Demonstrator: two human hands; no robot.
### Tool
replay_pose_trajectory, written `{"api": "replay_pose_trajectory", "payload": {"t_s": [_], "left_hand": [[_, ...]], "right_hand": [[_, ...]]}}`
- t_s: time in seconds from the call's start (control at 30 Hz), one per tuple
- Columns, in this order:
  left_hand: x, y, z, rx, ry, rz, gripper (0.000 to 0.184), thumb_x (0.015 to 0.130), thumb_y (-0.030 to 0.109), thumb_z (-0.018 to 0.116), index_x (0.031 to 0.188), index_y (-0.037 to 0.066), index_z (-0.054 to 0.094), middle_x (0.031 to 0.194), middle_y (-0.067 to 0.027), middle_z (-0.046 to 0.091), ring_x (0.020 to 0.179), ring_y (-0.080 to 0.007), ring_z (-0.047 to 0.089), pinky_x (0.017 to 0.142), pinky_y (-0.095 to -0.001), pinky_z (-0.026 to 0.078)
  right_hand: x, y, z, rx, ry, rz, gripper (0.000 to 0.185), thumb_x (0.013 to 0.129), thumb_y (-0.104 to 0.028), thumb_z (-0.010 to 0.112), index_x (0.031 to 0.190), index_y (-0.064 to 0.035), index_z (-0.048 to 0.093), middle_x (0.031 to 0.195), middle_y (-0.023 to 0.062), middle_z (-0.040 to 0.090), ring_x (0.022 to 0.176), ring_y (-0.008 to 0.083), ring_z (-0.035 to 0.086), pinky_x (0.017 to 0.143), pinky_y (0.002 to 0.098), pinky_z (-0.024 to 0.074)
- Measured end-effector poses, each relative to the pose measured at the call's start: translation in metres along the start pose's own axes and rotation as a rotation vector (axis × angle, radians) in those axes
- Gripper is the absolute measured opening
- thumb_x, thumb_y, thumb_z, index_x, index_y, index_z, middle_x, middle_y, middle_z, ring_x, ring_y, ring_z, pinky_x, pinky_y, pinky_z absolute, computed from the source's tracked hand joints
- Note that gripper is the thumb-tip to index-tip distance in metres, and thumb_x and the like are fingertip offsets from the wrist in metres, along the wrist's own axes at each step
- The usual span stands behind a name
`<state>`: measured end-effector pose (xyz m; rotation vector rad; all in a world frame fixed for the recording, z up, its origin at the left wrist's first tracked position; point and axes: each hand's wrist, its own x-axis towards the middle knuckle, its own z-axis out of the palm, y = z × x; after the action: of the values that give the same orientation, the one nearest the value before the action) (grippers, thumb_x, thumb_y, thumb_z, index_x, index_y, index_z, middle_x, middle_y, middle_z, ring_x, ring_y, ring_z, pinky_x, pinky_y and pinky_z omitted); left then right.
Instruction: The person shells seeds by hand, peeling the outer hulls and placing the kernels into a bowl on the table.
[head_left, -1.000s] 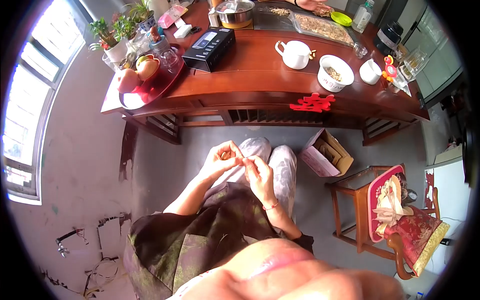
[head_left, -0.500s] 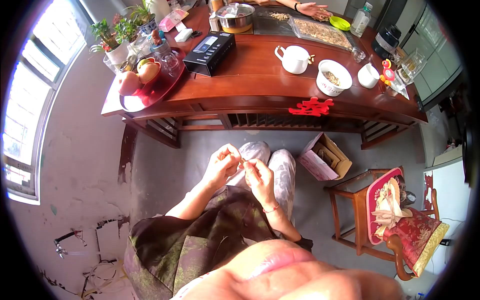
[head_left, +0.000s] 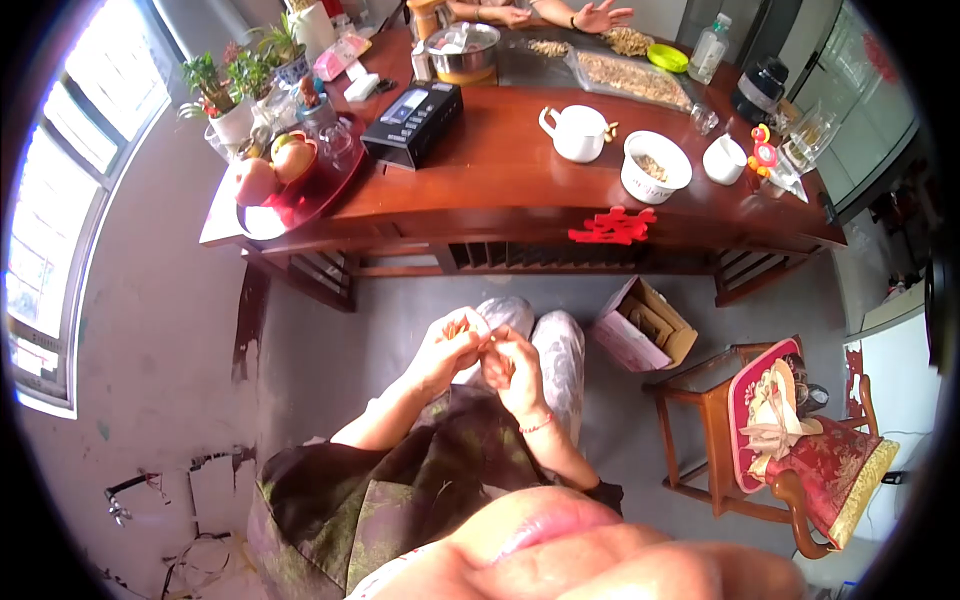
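Over my lap, my left hand (head_left: 448, 352) is curled closed, with tiny tan bits showing at its fingers. My right hand (head_left: 517, 372), a red bracelet at its wrist, pinches close against the left fingertips. Whatever sits between the two sets of fingers is too small to name. Both hands are well below the table edge, above my patterned trousers (head_left: 560, 350). On the table ahead stands a white bowl (head_left: 634, 184) with small tan pieces inside, beside a white teapot (head_left: 578, 135).
The wooden table (head_left: 480, 195) bears a black box (head_left: 412, 125), a fruit tray (head_left: 335, 195), a steel pot (head_left: 462, 55) and a bag of tan pieces (head_left: 630, 80). Another person's hand (head_left: 602, 16) is across it. A cardboard box (head_left: 645, 325) and a chair (head_left: 712, 430) stand right.
My hands stay together over my lap; the left has turned a little, showing tan bits. The view has shifted slightly. Across the table, the other person's hands have moved.
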<state>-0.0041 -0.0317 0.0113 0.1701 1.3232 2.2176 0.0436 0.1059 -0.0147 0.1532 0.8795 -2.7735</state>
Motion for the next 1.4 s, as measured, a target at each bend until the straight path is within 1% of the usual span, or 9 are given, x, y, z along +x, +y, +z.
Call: {"api": "replay_pose_trajectory", "payload": {"t_s": [0.13, 0.37, 0.57, 0.83, 0.9, 1.0, 1.13, 1.2, 1.4], "left_hand": [[-0.003, 0.004, 0.009, 0.208, -0.003, 0.036, 0.012, 0.087, 0.013, 0.063, 0.084, 0.004, 0.055, 0.065, 0.0034, 0.049, 0.048, -0.0011, 0.033, 0.044, -0.0184, 0.023], [-0.003, 0.009, 0.006, 0.14, 0.038, 0.057, 0.012, 0.085, 0.013, 0.061, 0.086, 0.002, 0.055, 0.065, 0.0036, 0.047, 0.048, -0.0025, 0.032, 0.044, -0.0187, 0.023], [0.0, 0.005, -0.005, 0.14, 0.058, 0.108, 0.012, 0.086, 0.013, 0.061, 0.087, 0.002, 0.055, 0.064, 0.0045, 0.046, 0.048, -0.0013, 0.032, 0.044, -0.0179, 0.022], [0.0, 0.003, -0.006, 0.202, 0.086, 0.119, 0.009, 0.087, 0.009, 0.064, 0.091, 0.003, 0.059, 0.077, 0.0033, 0.058, 0.06, -0.0003, 0.043, 0.052, -0.0151, 0.032], [0.001, 0.002, 0.0, 0.265, 0.127, 0.206, 0.009, 0.087, 0.012, 0.064, 0.087, 0.005, 0.058, 0.063, 0.0078, 0.047, 0.049, 0.0005, 0.033, 0.044, -0.0167, 0.023], [0.001, 0.005, 0.002, 0.302, 0.139, 0.2, 0.011, 0.088, 0.015, 0.063, 0.087, 0.005, 0.058, 0.063, 0.0076, 0.047, 0.049, 0.0004, 0.033, 0.044, -0.0165, 0.022], [0.0, 0.008, -0.009, 0.185, 0.106, 0.096, 0.015, 0.091, 0.015, 0.06, 0.091, 0.001, 0.057, 0.065, 0.0057, 0.048, 0.052, -0.0012, 0.036, 0.046, -0.0174, 0.025], [0.003, 0.007, -0.015, -0.094, 0.088, 0.044, 0.023, 0.096, 0.023, 0.052, 0.09, 0.001, 0.057, 0.057, 0.0074, 0.035, 0.046, -0.0022, 0.027, 0.043, -0.0204, 0.017], [0.005, 0.004, -0.025, -0.311, 0.083, -0.095, 0.04, 0.101, 0.037, 0.038, 0.091, 0.004, 0.057, 0.056, 0.0044, 0.031, 0.044, -0.0061, 0.02, 0.039, -0.0212, 0.017]], "right_hand": [[0.001, 0.0, 0.005, 0.111, 0.067, 0.02, 0.023, 0.097, -0.022, 0.04, 0.079, -0.0092, 0.048, 0.057, -0.0022, 0.042, 0.04, 0.0045, 0.032, 0.037, 0.0183, 0.0249], [0.002, -0.003, 0.002, 0.074, 0.16, 0.083, 0.034, 0.099, -0.03, 0.045, 0.071, -0.0103, 0.044, 0.056, -0.0027, 0.04, 0.039, 0.0038, 0.029, 0.036, 0.0177, 0.0223], [-0.002, -0.001, 0.005, -0.067, 0.172, -0.062, 0.021, 0.097, -0.022, 0.053, 0.095, -0.003, 0.062, 0.057, -0.0085, 0.037, 0.042, 0.0, 0.027, 0.038, 0.0165, 0.021], [-0.002, -0.003, 0.009, -0.317, 0.229, -0.193, 0.012, 0.091, -0.014, 0.062, 0.094, -0.0023, 0.063, 0.056, -0.0097, 0.041, 0.044, -0.0015, 0.03, 0.04, 0.0176, 0.0206], [-0.001, -0.004, 0.009, -0.357, 0.234, -0.192, 0.011, 0.09, -0.013, 0.063, 0.093, -0.0021, 0.063, 0.056, -0.0097, 0.042, 0.044, -0.0017, 0.03, 0.04, 0.0178, 0.0205], [0.0, -0.01, 0.011, -0.366, 0.247, -0.16, 0.009, 0.088, -0.011, 0.065, 0.092, -0.003, 0.064, 0.058, -0.0102, 0.044, 0.045, -0.002, 0.031, 0.041, 0.0177, 0.0205], [0.006, -0.034, 0.007, -0.415, 0.294, -0.263, 0.009, 0.087, -0.012, 0.066, 0.092, -0.0055, 0.065, 0.064, -0.0094, 0.051, 0.048, -0.0026, 0.035, 0.042, 0.0151, 0.0228], [0.015, -0.065, 0.003, -0.46, 0.347, -0.421, 0.011, 0.086, -0.014, 0.067, 0.092, -0.0049, 0.063, 0.069, -0.0048, 0.056, 0.048, -0.0003, 0.038, 0.041, 0.0156, 0.0287], [0.05, -0.185, -0.005, -0.632, 0.571, -0.948, 0.012, 0.086, -0.013, 0.067, 0.093, -0.0031, 0.064, 0.061, -0.0086, 0.047, 0.044, -0.002, 0.031, 0.038, 0.0174, 0.0181]]}}
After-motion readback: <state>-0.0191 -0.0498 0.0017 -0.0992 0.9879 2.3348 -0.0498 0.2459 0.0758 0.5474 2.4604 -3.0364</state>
